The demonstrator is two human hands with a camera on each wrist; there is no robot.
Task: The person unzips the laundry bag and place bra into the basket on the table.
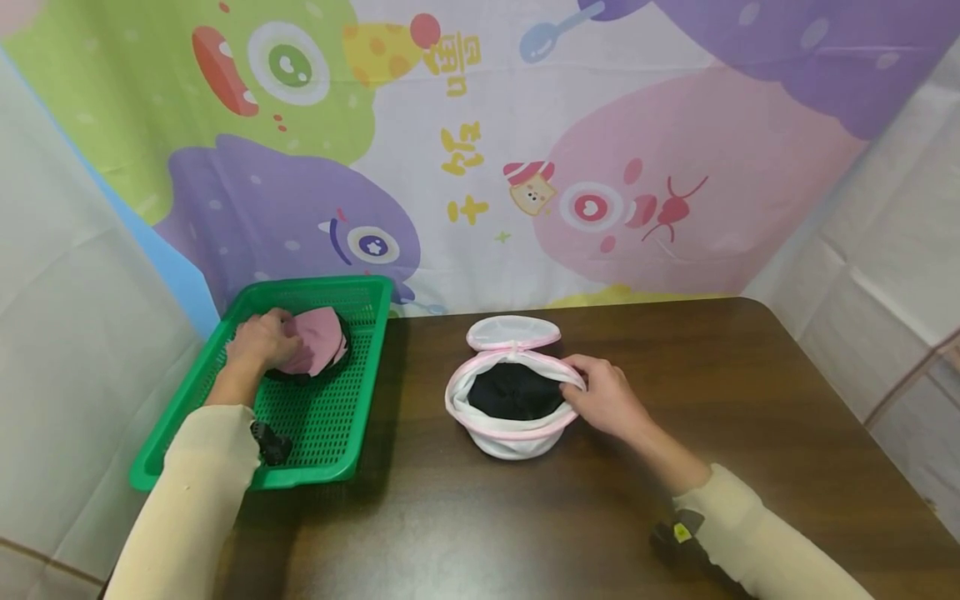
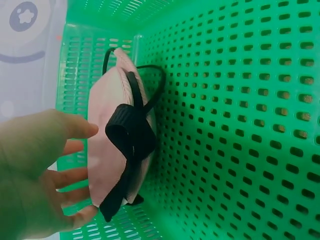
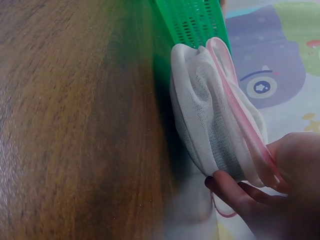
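Observation:
In the green basket (image 1: 367,367) lies a folded pink padded garment with black straps (image 2: 107,145), which looks like a bra. My left hand (image 1: 262,342) is at its left side; in the left wrist view the thumb and fingers are spread, their tips right at the pink cloth. A white mesh laundry bag with pink trim (image 1: 513,446) stands on the table, its lid (image 1: 513,331) folded back. Black cloth (image 1: 517,392) fills the inside. My right hand (image 1: 607,396) pinches the bag's right rim, thumb over the edge and fingers outside on the mesh.
The brown table (image 1: 450,525) reaches back to a cartoon-printed cloth (image 1: 480,275) hanging behind it. The basket's raised walls surround the pink garment, and the bag stands to the basket's right.

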